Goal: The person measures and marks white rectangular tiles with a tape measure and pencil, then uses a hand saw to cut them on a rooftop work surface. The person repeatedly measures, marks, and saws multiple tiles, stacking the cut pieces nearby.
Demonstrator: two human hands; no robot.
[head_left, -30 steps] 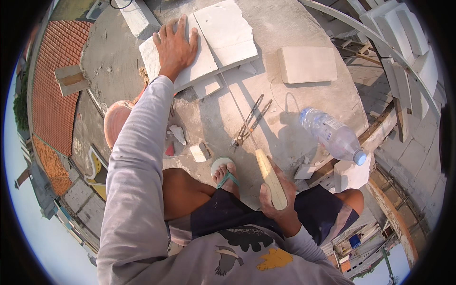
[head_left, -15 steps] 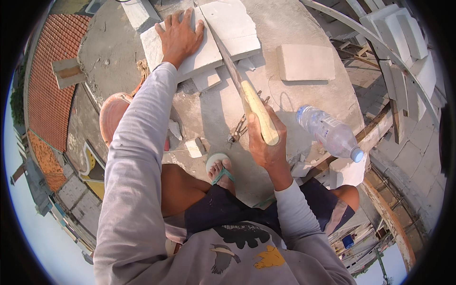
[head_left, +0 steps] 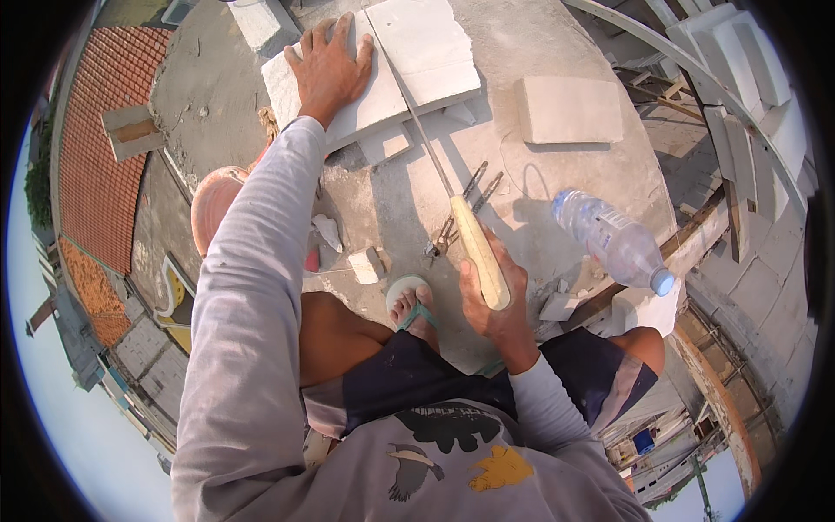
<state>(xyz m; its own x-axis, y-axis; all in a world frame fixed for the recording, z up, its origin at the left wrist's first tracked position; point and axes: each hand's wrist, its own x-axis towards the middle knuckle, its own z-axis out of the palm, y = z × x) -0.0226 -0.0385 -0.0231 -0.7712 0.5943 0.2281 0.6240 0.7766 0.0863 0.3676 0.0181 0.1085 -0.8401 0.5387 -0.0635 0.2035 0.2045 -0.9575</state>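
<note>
My left hand (head_left: 329,74) lies flat with fingers spread on a white lightweight block (head_left: 374,97). My right hand (head_left: 503,300) is wrapped round the pale yellow handle of a handsaw (head_left: 477,248). Its thin blade runs away from me into a long straight cut between the block under my left hand and the white piece (head_left: 426,52) to its right. How deep the cut goes, I cannot tell. Under the block's near edge sits a smaller white chunk (head_left: 385,143). Metal pincers (head_left: 452,228) lie on the concrete beside the saw handle.
A clear plastic bottle (head_left: 609,237) with a blue cap lies to the right, near the slab's edge. Beyond it rests another pale block (head_left: 571,110). An orange bowl (head_left: 217,204) is partly behind my left arm. Rubble lies near my sandalled foot (head_left: 413,306).
My right hand has drawn the saw back toward me, baring more of the pincers. The left hand stays on the block. The whole view has shifted slightly.
</note>
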